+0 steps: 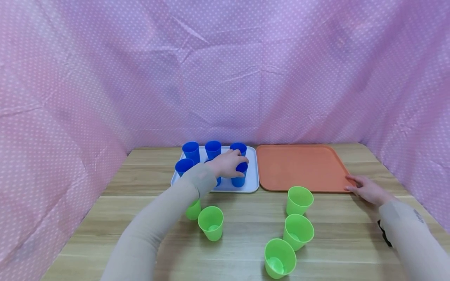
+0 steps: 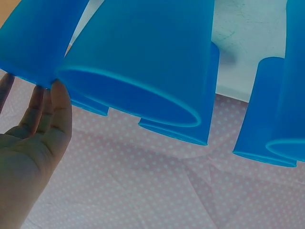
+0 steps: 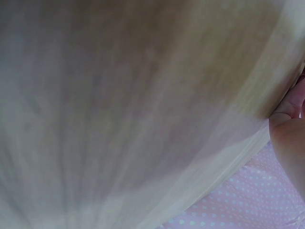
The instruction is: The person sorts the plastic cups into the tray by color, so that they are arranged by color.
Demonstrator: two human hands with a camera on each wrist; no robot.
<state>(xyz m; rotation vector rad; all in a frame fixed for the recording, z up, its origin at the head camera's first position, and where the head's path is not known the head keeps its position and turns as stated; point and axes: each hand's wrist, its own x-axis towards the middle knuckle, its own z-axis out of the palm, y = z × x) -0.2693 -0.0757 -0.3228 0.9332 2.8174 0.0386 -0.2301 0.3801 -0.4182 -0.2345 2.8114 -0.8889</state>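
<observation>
My left hand (image 1: 230,164) reaches over the white tray (image 1: 251,183) and holds the rim of the blue cup (image 1: 238,182) at its front right. In the left wrist view, the left fingertips (image 2: 61,90) meet that cup's rim. Several other blue cups (image 1: 191,150) stand upright on the tray, partly hidden by the hand and sleeve. At the front right corner of the orange tray (image 1: 295,168), my right hand (image 1: 369,190) grips the edge between thumb and fingers. Only part of the right hand (image 3: 288,129) shows at the edge of the right wrist view.
Three green cups (image 1: 298,234) stand at the front right of the wooden table (image 1: 239,234). Another green cup (image 1: 211,224) and one partly covered by the left sleeve stand at the front left. Pink dotted cloth (image 1: 225,78) hangs around the table's back and sides.
</observation>
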